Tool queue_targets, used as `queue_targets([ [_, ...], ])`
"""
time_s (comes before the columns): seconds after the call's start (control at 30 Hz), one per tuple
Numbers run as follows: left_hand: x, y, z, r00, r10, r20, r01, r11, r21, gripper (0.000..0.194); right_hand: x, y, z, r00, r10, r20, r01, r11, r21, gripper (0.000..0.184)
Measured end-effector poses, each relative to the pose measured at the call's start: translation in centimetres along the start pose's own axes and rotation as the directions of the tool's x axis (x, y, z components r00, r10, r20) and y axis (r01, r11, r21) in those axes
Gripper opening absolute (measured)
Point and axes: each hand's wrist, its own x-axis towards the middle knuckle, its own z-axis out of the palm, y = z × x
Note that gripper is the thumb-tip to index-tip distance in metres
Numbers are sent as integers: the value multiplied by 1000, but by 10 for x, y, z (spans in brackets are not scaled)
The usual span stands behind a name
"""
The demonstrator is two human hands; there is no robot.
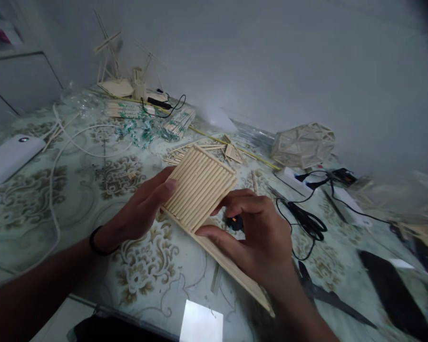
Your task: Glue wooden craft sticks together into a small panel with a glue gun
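Slatted wooden panel [199, 185], made of thin round sticks laid side by side, is tilted up above the surface [150, 270], joined or touching along its lower edge with a second panel [235, 270] that slants away beneath the right hand [262, 232]. The left hand [146, 204], with a dark band [94, 241] at its wrist, has its grip pinching the left edge, thumb on the stick face. The right hand's grip is curled round the lower right corner, thumb tip at the seam and fingers partly behind the panel; whether it presses tight I cannot tell. Toward the wall, clear wrappers [180, 122] hold a bundle of pale sticks, and another wrapped bundle [128, 109] lies to the left; their green print is too small to read. Crumpled clear plastic [80, 97] lies at the far left, its contents unclear. Loose sticks [176, 154] and a small triangular piece [233, 153] lie just beyond the raised panel. A white power strip [294, 181] on the right holds dark plugs, in front of a faceted stick frame [303, 145]. On the left, a white device [12, 156] bears a dark oval mark, with no legible detail.
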Motion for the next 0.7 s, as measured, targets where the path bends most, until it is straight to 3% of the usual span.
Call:
queue_targets([
  [0.17, 0, 2, 0, 1000, 26, 15, -26, 1000, -9, 57, 2, -1, 1, 999, -53, 12, 54, 998, -39, 39],
  [0.5, 0, 4, 1, 999, 46, -9, -46, 999, 25, 57, 4, -4, -4, 997, -16, 77, 26, 991, -132, 37],
  [0.7, -2, 8, 2, 998, 56, -9, -54, 995, 88, 56, 4, -3, -5, 997, -9, 76, 16, 996, -93, 35],
])
